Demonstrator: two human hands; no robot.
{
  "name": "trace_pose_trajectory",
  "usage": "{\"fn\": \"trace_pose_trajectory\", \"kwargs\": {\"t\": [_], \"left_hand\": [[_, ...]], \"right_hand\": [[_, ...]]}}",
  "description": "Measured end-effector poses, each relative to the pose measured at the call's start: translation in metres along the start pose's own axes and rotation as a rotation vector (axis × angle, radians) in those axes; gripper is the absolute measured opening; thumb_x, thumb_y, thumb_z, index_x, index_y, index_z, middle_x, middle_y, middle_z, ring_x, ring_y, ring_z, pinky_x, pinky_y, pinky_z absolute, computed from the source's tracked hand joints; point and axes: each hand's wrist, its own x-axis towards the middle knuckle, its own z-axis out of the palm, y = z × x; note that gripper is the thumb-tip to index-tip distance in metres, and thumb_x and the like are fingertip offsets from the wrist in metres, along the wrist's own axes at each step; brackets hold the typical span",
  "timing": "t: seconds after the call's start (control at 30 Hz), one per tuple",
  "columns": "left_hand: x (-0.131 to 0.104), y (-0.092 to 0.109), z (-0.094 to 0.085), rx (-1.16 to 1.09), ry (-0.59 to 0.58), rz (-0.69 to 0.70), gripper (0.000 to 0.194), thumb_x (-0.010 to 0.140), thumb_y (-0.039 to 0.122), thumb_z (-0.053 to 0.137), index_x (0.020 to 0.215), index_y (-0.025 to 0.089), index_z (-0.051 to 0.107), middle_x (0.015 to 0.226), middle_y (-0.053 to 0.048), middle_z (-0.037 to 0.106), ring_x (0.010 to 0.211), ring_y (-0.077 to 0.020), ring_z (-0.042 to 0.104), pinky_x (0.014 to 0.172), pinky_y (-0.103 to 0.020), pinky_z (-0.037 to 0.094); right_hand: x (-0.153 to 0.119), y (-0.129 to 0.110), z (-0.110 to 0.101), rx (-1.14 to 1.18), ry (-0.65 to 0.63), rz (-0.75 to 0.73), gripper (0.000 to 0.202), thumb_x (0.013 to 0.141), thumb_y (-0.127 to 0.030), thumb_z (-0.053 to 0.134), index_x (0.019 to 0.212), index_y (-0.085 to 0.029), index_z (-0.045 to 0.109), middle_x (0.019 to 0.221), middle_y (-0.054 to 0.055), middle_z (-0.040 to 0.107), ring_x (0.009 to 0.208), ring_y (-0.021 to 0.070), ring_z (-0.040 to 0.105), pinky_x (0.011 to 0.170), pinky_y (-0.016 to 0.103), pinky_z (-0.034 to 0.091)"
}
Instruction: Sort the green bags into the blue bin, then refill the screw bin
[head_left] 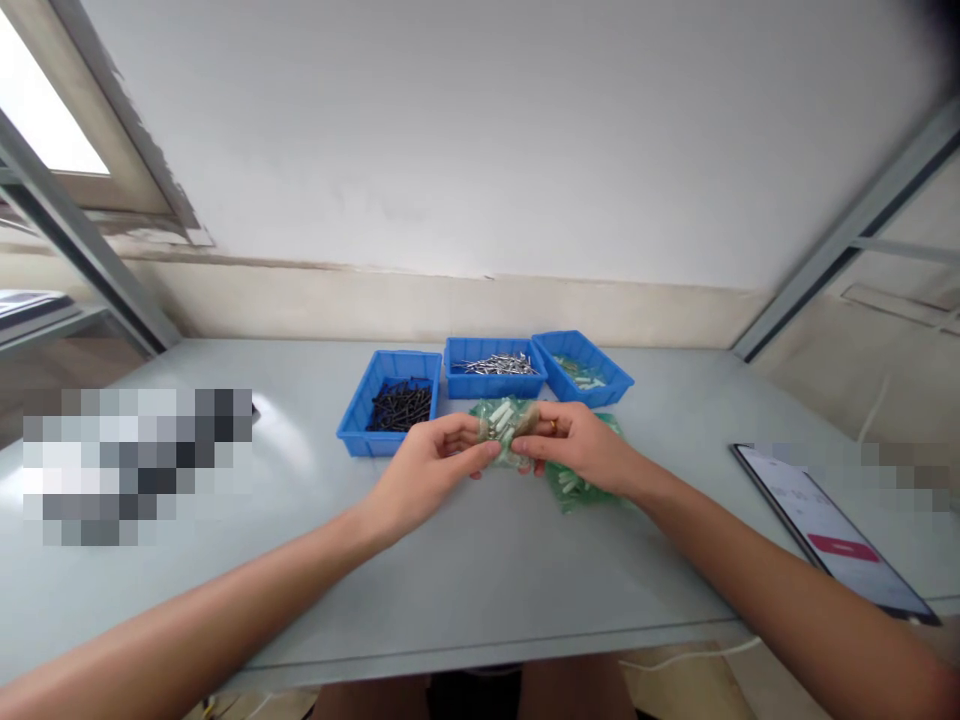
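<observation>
A small clear, greenish plastic bag (504,418) with several white wall-plug-like pieces inside is held above the table. My left hand (431,465) pinches its left side, thumb on top and fingers curled beneath. On the other side, my right hand (574,440) grips the bag between thumb and fingers. A second green plastic bag (571,490) with similar pale pieces lies on the table, partly hidden under my right hand. Just beyond my hands are a blue bin of black screws (401,404) and a blue bin of silver screws or nails (499,366).
Behind my right hand, a third blue bin (592,368) holds green bags with pale pieces. A tablet or large phone (825,530) lies at the right, a cable (694,655) below the table edge. A blurred-out object (135,465) sits at the left. Metal frame posts flank the table.
</observation>
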Motion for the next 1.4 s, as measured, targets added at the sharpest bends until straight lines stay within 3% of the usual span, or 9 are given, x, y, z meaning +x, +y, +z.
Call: {"fn": "trace_pose_trajectory", "kwargs": {"t": [0.23,0.57,0.87,1.0,1.23,1.3,1.4], "left_hand": [[-0.002,0.000,-0.001,0.152,0.069,0.049,0.018,0.077,0.030,0.063,0.068,0.015,0.060,0.058,0.005,0.046,0.057,-0.0099,0.041,0.055,-0.022,0.032],[-0.004,0.008,-0.002,0.240,0.137,0.066,0.027,0.078,0.033,0.060,0.057,0.016,0.059,0.056,0.002,0.047,0.057,-0.0118,0.040,0.052,-0.023,0.030],[-0.003,0.006,-0.003,0.232,0.142,0.062,0.024,0.082,0.034,0.057,0.070,0.015,0.065,0.057,0.002,0.051,0.058,-0.0114,0.045,0.055,-0.023,0.035],[-0.003,0.001,-0.002,0.165,0.151,0.092,0.019,0.080,0.030,0.061,0.090,0.015,0.061,0.060,0.003,0.052,0.058,-0.0113,0.047,0.055,-0.023,0.037],[-0.006,-0.001,0.001,0.122,0.090,0.163,0.063,0.075,0.022,0.068,0.131,0.020,0.039,0.071,0.003,0.055,0.063,-0.0116,0.051,0.066,-0.026,0.045],[-0.007,0.001,0.001,0.144,0.100,0.159,0.061,0.075,0.022,0.067,0.131,0.019,0.042,0.071,0.003,0.054,0.062,-0.0113,0.051,0.065,-0.026,0.045],[-0.006,0.000,0.000,0.164,0.124,0.159,0.053,0.076,0.024,0.067,0.125,0.019,0.049,0.070,0.002,0.054,0.061,-0.0117,0.050,0.062,-0.026,0.044]], "right_hand": [[-0.002,-0.006,-0.003,-0.043,-0.021,0.004,0.014,0.080,-0.032,0.065,0.084,-0.019,0.063,0.073,0.001,0.065,0.070,0.0130,0.062,0.063,0.026,0.049],[-0.001,-0.004,-0.004,-0.084,-0.002,-0.046,0.024,0.089,-0.040,0.053,0.082,-0.019,0.063,0.073,0.002,0.066,0.070,0.0140,0.063,0.062,0.027,0.050],[-0.002,-0.006,-0.004,-0.166,0.064,-0.066,0.028,0.087,-0.041,0.054,0.073,-0.018,0.062,0.065,0.001,0.065,0.063,0.0132,0.060,0.060,0.026,0.046],[-0.002,-0.007,-0.005,-0.132,0.071,-0.062,0.027,0.087,-0.041,0.055,0.074,-0.018,0.061,0.065,0.000,0.063,0.061,0.0128,0.059,0.060,0.026,0.046],[-0.001,-0.006,-0.004,-0.028,0.084,-0.041,0.023,0.084,-0.036,0.060,0.102,-0.021,0.056,0.060,-0.004,0.058,0.055,0.0118,0.057,0.056,0.026,0.048],[-0.002,-0.006,-0.003,0.016,0.098,-0.056,0.035,0.082,-0.033,0.062,0.114,-0.024,0.049,0.061,-0.006,0.056,0.057,0.0119,0.057,0.055,0.025,0.048],[-0.004,-0.006,-0.003,0.061,0.109,-0.103,0.056,0.076,-0.029,0.069,0.124,-0.030,0.040,0.081,-0.003,0.057,0.062,0.0111,0.058,0.055,0.025,0.049]]}}
